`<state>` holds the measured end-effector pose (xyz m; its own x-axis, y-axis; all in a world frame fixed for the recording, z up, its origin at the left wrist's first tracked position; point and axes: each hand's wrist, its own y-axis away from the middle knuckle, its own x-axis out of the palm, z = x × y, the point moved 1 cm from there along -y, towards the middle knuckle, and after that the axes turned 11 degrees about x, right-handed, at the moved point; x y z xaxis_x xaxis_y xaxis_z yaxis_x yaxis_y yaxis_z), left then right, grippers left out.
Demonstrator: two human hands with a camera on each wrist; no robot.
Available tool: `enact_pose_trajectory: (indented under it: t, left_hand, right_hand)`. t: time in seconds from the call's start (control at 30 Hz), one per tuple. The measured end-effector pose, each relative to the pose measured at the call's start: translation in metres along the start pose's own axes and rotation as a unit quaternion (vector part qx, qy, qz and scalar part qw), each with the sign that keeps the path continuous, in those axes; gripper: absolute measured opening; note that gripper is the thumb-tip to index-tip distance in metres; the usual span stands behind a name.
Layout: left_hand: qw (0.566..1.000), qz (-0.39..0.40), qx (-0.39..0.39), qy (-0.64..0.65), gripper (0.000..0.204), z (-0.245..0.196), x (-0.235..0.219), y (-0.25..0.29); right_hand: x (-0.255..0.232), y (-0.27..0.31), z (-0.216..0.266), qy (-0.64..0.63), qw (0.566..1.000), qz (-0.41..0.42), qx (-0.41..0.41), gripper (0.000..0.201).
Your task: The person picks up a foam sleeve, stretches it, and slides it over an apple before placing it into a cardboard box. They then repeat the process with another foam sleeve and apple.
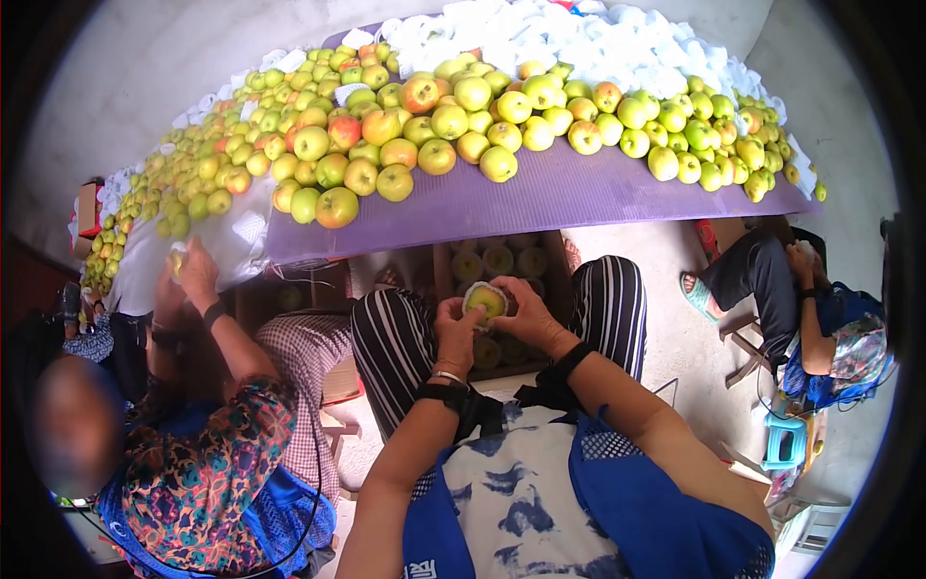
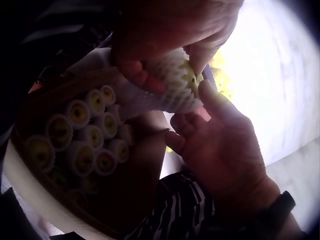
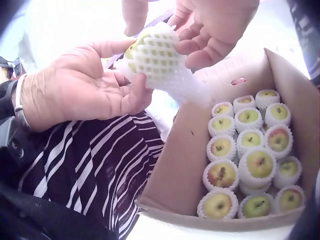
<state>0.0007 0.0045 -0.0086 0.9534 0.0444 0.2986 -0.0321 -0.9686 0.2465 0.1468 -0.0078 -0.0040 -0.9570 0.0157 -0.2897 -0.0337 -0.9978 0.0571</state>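
A yellow-green apple [image 1: 486, 301] is partly covered by a white foam net [image 3: 157, 55], whose loose end trails past the fruit in the right wrist view. My left hand [image 1: 454, 335] holds the apple from one side, thumb and fingers around it. From the other side my right hand [image 1: 531, 318] grips the netted apple, its fingertips at the foam. In the left wrist view the bare end of the apple [image 2: 192, 79] shows between the two hands.
Below my hands stands a cardboard box [image 3: 182, 150] with rows of netted apples [image 3: 248, 139]. Ahead, a purple-covered table [image 1: 434, 212] bears many loose apples [image 1: 313, 145] and piled white foam nets [image 1: 569, 39]. People sit at left and right; a teal stool [image 1: 784, 442] stands at right.
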Motion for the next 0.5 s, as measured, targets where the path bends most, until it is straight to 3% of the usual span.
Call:
enact_pose_trajectory:
  t: [0.1,0.2,0.4,0.5]
  left_hand:
    - [1.0,-0.003,-0.005,-0.008,0.035,0.001,0.0,0.0]
    - [1.0,0.001,0.001,-0.015,0.034,0.001,0.0,0.0]
    - [0.999,0.0,0.009,-0.04,0.032,0.0,0.0,0.0]
    - [0.999,0.009,0.011,-0.048,0.032,0.003,-0.002,-0.002]
  right_hand:
    - [-0.001,0.002,0.007,0.056,0.998,0.009,0.041,0.053]
    - [0.002,0.002,0.002,0.071,0.997,-0.023,-0.008,0.053]
    - [0.003,0.001,-0.002,0.043,0.999,-0.028,0.008,0.051]
    - [0.004,-0.001,-0.004,-0.028,0.998,0.002,0.052,0.051]
